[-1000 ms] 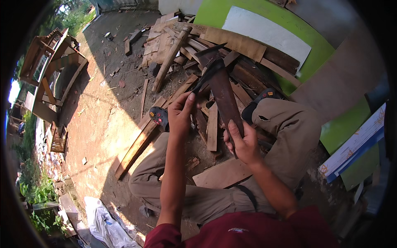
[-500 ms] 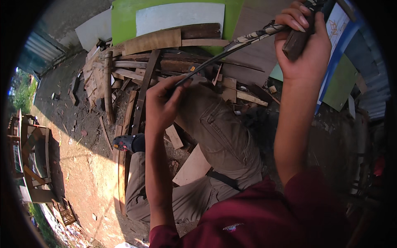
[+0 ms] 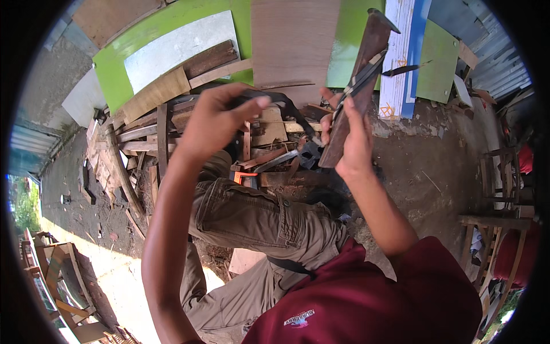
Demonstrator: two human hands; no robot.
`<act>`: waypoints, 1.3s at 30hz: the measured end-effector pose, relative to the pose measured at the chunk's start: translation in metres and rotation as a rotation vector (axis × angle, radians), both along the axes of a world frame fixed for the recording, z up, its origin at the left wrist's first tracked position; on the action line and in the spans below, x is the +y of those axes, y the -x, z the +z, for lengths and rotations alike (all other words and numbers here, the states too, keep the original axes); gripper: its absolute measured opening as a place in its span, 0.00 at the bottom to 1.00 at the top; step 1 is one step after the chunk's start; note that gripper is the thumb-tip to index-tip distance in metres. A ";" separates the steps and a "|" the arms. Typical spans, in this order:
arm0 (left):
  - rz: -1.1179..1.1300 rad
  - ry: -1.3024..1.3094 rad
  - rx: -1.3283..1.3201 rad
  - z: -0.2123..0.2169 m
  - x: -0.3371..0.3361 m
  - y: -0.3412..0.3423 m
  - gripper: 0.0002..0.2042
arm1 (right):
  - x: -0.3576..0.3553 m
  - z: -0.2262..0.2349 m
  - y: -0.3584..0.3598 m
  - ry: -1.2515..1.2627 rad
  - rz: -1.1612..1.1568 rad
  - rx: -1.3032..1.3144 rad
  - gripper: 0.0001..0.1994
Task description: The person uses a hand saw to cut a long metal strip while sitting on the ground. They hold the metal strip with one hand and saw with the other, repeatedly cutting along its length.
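Note:
My right hand (image 3: pixel 354 140) is closed round a dark wooden piece (image 3: pixel 372 40), held up at a tilt, with a hooked dark tip at its upper end. Black and pale strip is wound about the middle of this wood, and a loose end sticks out to the right. From my left hand (image 3: pixel 213 123) a black flexible strap (image 3: pixel 291 109) sags toward the right hand. The left fingers are curled round the strap, slightly blurred, with the thumb pointing right. Both hands are raised above my bent leg in brown trousers (image 3: pixel 246 215).
Scrap boards (image 3: pixel 137 133) lie piled beyond my legs, with an orange-handled tool (image 3: pixel 245 176) among them. Green panels (image 3: pixel 109 86) and a brown sheet (image 3: pixel 295 46) lean at the back. Wooden frames stand at the left and at the right, including a stool-like frame (image 3: pixel 492 221).
The wooden piece and my right hand have come lower and leftward in view, showing its hooked end. The strap, earlier stretched taut between my hands, now hangs slack. My view has turned rightward.

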State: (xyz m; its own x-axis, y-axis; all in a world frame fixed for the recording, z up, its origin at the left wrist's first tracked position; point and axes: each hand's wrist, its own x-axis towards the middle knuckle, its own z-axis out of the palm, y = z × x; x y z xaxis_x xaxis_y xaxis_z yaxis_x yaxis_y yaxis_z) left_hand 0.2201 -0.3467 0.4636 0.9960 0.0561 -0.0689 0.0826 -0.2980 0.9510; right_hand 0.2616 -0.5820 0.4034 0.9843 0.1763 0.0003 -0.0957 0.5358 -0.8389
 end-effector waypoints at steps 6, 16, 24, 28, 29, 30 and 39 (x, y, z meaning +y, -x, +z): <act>-0.135 -0.343 -0.217 -0.059 -0.061 -0.041 0.18 | 0.004 -0.056 0.011 0.159 0.098 0.184 0.11; 0.210 -0.374 -0.087 -0.092 0.009 -0.008 0.19 | -0.089 -0.224 -0.108 1.151 -0.194 0.249 0.20; 0.479 -0.089 -0.218 -0.053 0.059 0.032 0.14 | 0.006 -0.102 -0.133 0.665 0.010 -0.017 0.15; 0.733 -0.188 -0.316 -0.014 0.101 0.084 0.15 | 0.074 0.030 -0.067 0.204 0.400 -0.391 0.10; 0.772 -0.159 -0.314 -0.018 0.117 0.102 0.16 | 0.092 0.040 -0.052 0.201 0.524 -0.454 0.11; 0.806 -0.124 -0.321 -0.025 0.131 0.119 0.17 | 0.107 0.050 -0.037 0.200 0.640 -0.524 0.13; 1.152 0.258 0.087 -0.220 0.107 0.284 0.18 | 0.289 -0.144 0.059 1.330 1.316 -0.981 0.20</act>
State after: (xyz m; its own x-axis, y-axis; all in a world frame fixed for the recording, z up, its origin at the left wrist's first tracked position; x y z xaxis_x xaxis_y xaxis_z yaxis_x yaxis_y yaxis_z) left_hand -0.0644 -0.2398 0.2439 0.3584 0.8923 -0.2743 0.2441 0.1940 0.9502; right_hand 0.2026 -0.2933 0.2598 0.0675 0.9282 -0.3658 0.7759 -0.2793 -0.5657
